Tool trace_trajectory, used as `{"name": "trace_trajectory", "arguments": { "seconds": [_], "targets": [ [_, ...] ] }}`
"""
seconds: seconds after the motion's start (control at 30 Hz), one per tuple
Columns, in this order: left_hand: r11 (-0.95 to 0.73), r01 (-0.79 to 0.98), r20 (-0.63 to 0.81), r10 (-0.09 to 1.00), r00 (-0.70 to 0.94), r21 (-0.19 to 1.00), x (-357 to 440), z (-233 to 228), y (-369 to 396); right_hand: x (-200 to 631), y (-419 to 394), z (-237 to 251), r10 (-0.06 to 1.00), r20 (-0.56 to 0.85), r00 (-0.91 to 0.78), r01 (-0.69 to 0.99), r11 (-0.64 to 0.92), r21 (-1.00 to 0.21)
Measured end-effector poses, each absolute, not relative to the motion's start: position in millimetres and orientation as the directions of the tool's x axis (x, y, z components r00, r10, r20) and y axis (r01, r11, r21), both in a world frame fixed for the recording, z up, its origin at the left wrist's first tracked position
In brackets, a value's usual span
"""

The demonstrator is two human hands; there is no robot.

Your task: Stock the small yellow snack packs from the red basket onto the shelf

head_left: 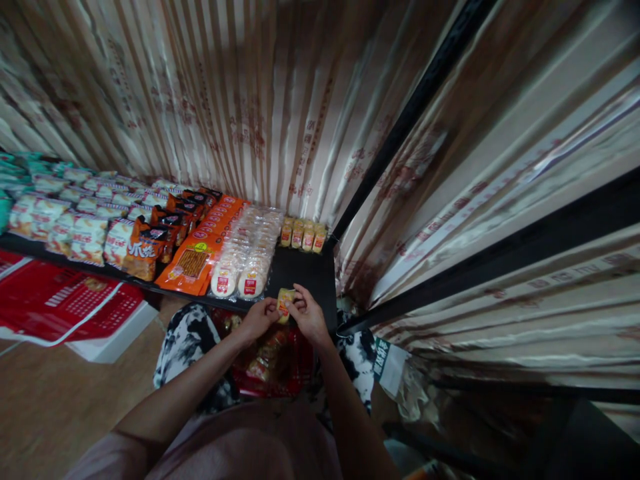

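Between my two hands is a small yellow snack packet (285,308) with a red label, above the shelf's front edge. My left hand (262,317) pinches its left side, and my right hand (309,316) grips its right side with fingers and thumb. Several similar yellow packets (303,235) stand in a row at the back right corner of the black shelf (305,268). Below my hands, a red basket (303,363) between my knees holds more wrapped packets (265,363), partly hidden by my forearms.
Left along the shelf lie clear packs of round white crackers (253,267), orange bags (195,257), black-and-orange bags (145,247) and white bags (89,237). A red basket (100,310) sits on the floor at left. Black posts (400,127) and a patterned curtain (240,100) bound the shelf.
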State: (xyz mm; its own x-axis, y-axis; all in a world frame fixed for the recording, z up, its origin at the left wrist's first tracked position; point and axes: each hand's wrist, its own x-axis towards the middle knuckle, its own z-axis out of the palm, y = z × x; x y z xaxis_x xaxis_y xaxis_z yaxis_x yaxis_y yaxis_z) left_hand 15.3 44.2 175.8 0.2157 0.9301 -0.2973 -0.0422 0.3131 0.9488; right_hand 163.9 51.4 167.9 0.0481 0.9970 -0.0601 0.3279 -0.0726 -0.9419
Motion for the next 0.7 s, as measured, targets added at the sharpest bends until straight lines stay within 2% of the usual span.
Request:
{"name": "trace_trajectory", "arguments": {
  "seconds": [0.47,0.7],
  "targets": [
    [0.303,0.005,-0.302,0.947,0.106,0.953,30,176,63,166,54,163,0.99,-0.141,0.011,0.358,-0.135,-0.924],
    [0.31,0.053,-0.314,0.946,0.084,0.949,35,165,76,165,65,159,0.987,-0.144,0.065,0.349,-0.157,-0.924]
  ]
}}
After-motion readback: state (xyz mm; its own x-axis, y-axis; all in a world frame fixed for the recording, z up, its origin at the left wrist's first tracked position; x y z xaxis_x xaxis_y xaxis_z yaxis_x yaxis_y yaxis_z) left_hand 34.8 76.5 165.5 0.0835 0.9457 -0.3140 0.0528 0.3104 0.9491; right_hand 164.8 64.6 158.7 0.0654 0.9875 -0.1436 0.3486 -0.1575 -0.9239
